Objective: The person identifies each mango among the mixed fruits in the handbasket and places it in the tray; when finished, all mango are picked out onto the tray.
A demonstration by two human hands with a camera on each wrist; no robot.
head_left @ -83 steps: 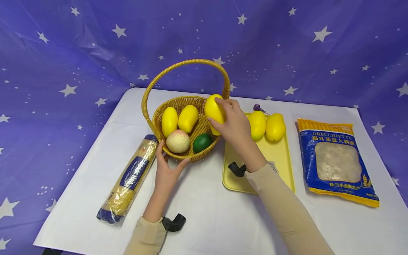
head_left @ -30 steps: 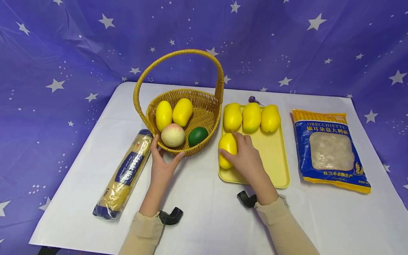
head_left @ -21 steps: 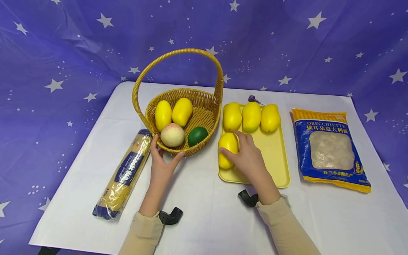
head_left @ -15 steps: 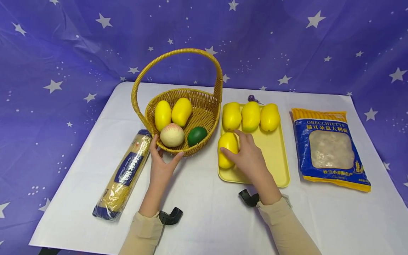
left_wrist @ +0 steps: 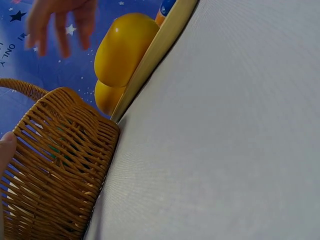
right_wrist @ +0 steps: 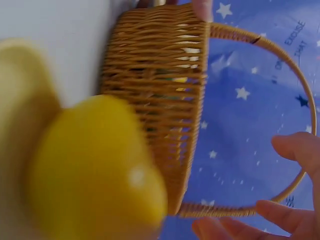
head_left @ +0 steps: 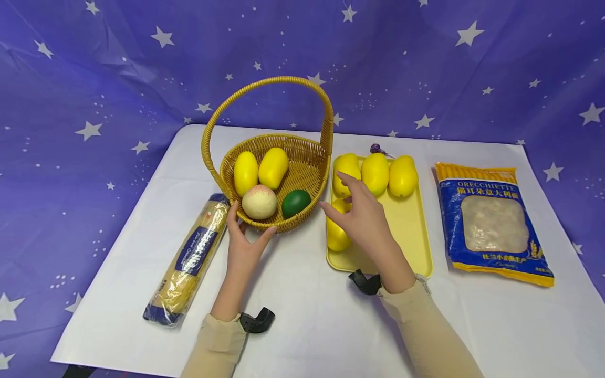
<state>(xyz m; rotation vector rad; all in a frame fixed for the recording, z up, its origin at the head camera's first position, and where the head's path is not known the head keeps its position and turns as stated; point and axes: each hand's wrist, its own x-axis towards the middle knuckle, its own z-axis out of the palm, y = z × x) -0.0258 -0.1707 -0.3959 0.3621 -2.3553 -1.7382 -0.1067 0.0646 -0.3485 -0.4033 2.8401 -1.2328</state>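
My left hand [head_left: 242, 247] rests with spread thumb and fingers against the outside of the near wall of a wicker basket [head_left: 309, 147]; the left wrist view shows its thumb [left_wrist: 7, 150] by the weave. Inside lie two yellow mangoes [head_left: 273, 168], a pale peach [head_left: 259, 202] and a dark green oval fruit [head_left: 296, 203]. My right hand [head_left: 366, 215] hovers with parted fingers and nothing in them over a yellow mango [head_left: 338, 233] at the left of a yellow tray [head_left: 402, 247], partly hiding it. Three more mangoes [head_left: 375, 173] line the tray's far end.
A pack of spaghetti [head_left: 189, 260] lies left of the basket on the white table [head_left: 302, 315]. A blue and yellow bag of orecchiette [head_left: 493, 223] lies right of the tray. A small purple lollipop [head_left: 375, 148] is behind it. A starry purple cloth [head_left: 283, 42] hangs behind.
My right hand brought a mango from above the basket to the tray and set it down. It has since let go and risen slightly. My left hand has stayed at the basket.
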